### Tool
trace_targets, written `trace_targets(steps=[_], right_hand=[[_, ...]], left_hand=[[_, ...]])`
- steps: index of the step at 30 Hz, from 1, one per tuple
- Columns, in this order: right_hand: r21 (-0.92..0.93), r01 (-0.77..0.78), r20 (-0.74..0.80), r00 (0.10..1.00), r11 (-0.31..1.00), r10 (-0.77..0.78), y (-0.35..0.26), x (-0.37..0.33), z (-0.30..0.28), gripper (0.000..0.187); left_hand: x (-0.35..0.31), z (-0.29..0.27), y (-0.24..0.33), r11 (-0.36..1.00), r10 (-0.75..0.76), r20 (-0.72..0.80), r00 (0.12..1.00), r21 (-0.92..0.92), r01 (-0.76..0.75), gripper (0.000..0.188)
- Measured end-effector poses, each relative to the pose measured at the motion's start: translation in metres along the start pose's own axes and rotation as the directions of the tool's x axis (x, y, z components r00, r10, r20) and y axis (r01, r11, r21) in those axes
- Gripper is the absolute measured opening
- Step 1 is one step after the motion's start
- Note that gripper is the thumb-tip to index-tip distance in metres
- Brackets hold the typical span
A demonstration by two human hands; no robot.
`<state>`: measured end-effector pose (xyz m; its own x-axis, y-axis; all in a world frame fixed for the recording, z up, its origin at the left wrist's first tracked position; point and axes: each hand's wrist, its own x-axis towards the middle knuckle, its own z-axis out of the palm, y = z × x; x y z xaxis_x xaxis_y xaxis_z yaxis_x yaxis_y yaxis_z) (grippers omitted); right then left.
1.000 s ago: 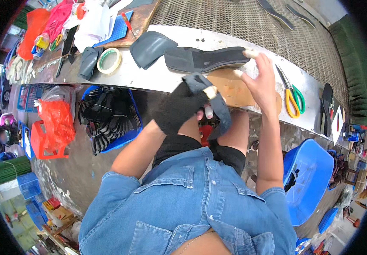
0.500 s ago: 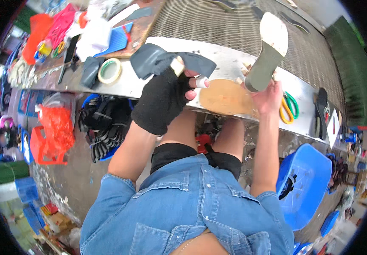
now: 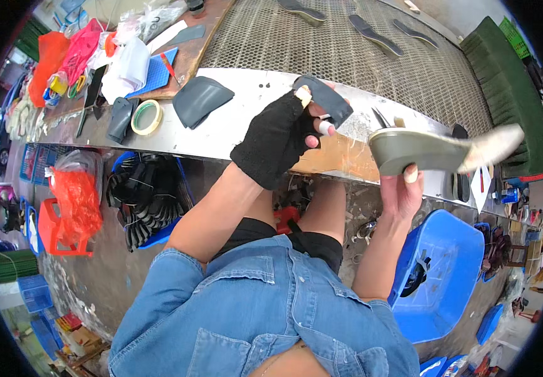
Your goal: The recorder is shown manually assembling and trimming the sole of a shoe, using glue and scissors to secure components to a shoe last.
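Observation:
My left hand, in a black fingerless glove with light wraps on some fingertips, is closed on a curved dark grey leather-like piece. A similar dark grey piece lies on the white bench edge to its left. My right hand grips a wedge-heeled shoe sole from below. The sole is olive-grey at the heel, and its pale forefoot, blurred, points right. Under and between my hands lies a tan board. Pointed metal blades show behind the sole; the rest of that tool is hidden.
Dark soles lie on the metal mesh beyond the bench. A tape roll and a folded grey piece sit at left, near a blue mat. Below stand a blue bin and a red stool.
My left hand has moved right with one grey piece, leaving the other on the bench. My right hand has swung the sole from upright to nearly level, its forefoot pointing right.

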<state>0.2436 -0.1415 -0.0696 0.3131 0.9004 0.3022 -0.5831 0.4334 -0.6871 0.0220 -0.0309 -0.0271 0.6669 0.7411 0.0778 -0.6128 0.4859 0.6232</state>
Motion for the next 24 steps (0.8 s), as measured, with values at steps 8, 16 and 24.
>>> trace_targets(steps=[8, 16, 24], right_hand=[[-0.199, 0.023, 0.033, 0.999, 0.98, -0.017, 0.01, -0.022, 0.045, 0.088], [-0.32, 0.028, -0.029, 0.999, 0.947, -0.039, 0.021, -0.023, 0.049, 0.077], [-0.851, 0.307, 0.223, 0.946, 0.427, -0.236, 0.009, -0.01, 0.095, 0.031]], left_hand=[[-0.011, -0.008, -0.007, 0.984, 0.055, -0.241, 0.969, 0.18, -0.012, 0.032], [-0.01, 0.01, -0.002, 0.995, 0.08, -0.393, 0.916, 0.079, -0.053, 0.036], [-0.006, -0.023, -0.025, 0.99, 0.044, -0.213, 0.976, 0.138, -0.014, 0.038]])
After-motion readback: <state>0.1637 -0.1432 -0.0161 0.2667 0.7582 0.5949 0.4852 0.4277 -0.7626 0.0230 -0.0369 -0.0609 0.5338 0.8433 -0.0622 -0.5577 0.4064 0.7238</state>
